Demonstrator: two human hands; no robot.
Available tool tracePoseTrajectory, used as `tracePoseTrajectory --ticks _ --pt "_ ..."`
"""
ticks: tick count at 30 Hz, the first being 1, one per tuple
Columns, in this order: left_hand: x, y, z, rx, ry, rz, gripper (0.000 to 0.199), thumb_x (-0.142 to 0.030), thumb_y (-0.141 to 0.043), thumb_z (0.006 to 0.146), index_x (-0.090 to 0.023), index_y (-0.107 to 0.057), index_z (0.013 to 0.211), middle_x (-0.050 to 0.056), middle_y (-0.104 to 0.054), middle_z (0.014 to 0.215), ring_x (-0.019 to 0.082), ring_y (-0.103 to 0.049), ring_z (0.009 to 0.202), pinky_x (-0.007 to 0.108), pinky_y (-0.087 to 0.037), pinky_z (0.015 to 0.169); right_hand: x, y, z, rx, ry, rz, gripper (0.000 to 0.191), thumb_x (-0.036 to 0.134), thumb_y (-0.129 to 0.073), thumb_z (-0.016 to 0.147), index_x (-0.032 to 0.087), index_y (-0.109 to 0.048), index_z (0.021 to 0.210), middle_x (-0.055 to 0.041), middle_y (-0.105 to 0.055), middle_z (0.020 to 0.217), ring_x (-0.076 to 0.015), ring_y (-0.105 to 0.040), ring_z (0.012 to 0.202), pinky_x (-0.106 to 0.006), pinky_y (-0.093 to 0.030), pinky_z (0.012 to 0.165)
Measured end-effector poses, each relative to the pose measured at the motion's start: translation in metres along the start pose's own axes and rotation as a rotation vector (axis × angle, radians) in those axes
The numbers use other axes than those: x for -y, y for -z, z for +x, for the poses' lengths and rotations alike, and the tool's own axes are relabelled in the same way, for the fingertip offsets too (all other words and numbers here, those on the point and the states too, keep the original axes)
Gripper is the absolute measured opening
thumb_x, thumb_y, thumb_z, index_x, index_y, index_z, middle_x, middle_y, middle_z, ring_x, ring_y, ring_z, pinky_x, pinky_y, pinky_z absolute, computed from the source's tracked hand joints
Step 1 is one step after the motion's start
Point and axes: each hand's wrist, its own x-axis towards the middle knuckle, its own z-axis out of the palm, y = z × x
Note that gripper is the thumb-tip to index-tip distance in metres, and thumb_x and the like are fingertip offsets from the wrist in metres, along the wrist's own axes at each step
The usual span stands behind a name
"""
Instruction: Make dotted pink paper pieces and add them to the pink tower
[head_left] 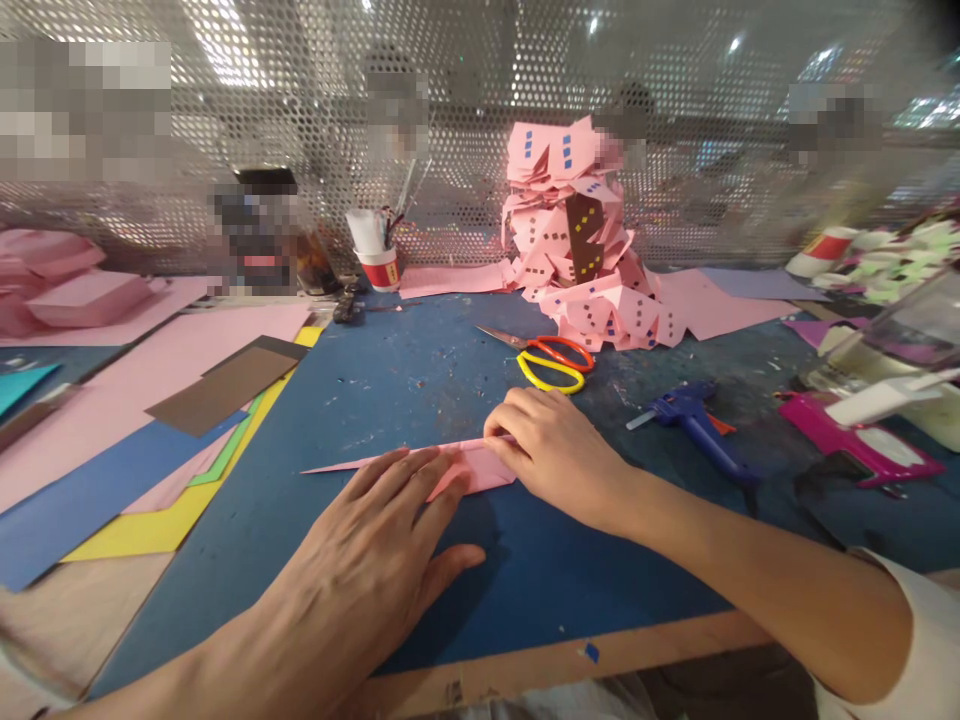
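A folded strip of pink paper (480, 468), tapering to a thin point on the left, lies on the blue mat (420, 390). My left hand (382, 530) rests flat over its middle, fingers extended and thumb apart. At the right end of the strip, my right hand (551, 450) has its fingers curled, with thumb and fingertips pinching the paper's upper edge. Scissors (551, 365) with red and yellow handles lie just beyond my right hand.
Coloured paper sheets (150, 420) cover the left side. A pink paper structure (574, 240) stands at the back. To the right are a blue glue gun (697, 425) and a magenta tool (862, 440). A cup of pens (379, 268) stands behind.
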Motion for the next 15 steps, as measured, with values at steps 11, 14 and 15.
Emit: tracePoseTrajectory --ticks 11,14,15 --pt "0.004 -0.002 -0.001 0.011 -0.037 -0.008 0.044 -0.044 -0.059 0.094 -0.014 -0.061 0.127 0.015 -0.065 0.132 0.032 -0.059 0.123 0.053 -0.047 0.104 0.017 0.0 -0.003 0.002 0.008 0.083 0.015 0.031 -0.06 0.093 0.02 -0.061 0.102 -0.0063 -0.062 0.105 -0.0239 -0.052 0.103 -0.039 -0.036 0.093" --pt "0.004 -0.004 -0.003 0.013 -0.043 0.012 0.046 -0.045 -0.058 0.094 -0.013 -0.061 0.128 0.016 -0.064 0.134 0.032 -0.058 0.123 0.053 -0.045 0.106 0.019 -0.001 -0.003 0.016 0.012 0.078 0.015 0.031 -0.058 0.093 0.02 -0.061 0.103 -0.0067 -0.061 0.106 -0.0242 -0.051 0.104 -0.04 -0.036 0.093" --pt "0.004 -0.004 -0.003 0.022 -0.039 0.023 0.047 -0.046 -0.058 0.094 -0.013 -0.06 0.129 0.016 -0.063 0.136 0.033 -0.057 0.124 0.054 -0.045 0.106 0.019 -0.001 -0.003 0.021 0.013 0.078 0.015 0.031 -0.059 0.092 0.02 -0.061 0.103 -0.0067 -0.061 0.106 -0.0243 -0.051 0.104 -0.04 -0.036 0.093"
